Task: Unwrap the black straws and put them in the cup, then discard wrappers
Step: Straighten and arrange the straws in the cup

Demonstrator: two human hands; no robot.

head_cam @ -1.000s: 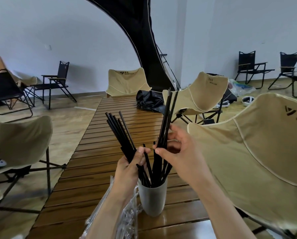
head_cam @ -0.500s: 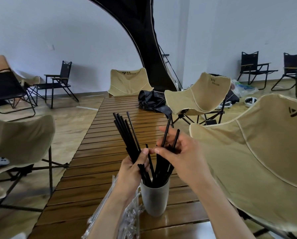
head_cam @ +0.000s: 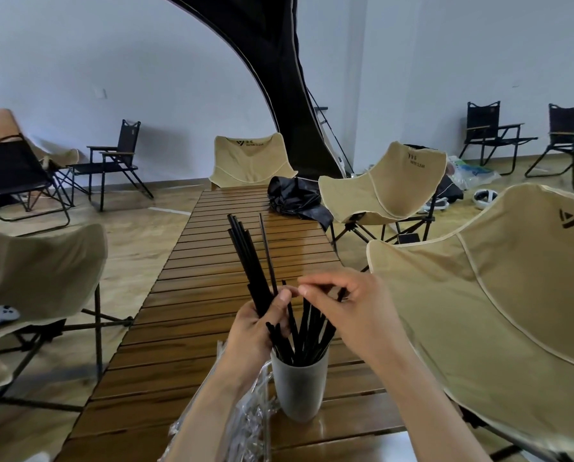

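Even, soft daylight, no hard shadows. Mild glare streaks on the wooden table slats. Strong wide-angle bending at edges: beige chair on the right stretched, walls curve. Slight motion blur on right hand; background soft, low detail.

The cup mouth is crowded with black straws, with the left hand on its left and the right hand above its right, so little room is left to enter from above. Clear wrappers lie just left of the cup, and a beige chair stands close along the right edge. Beyond the hands the slatted tabletop runs bare to a black bundle at its far end.
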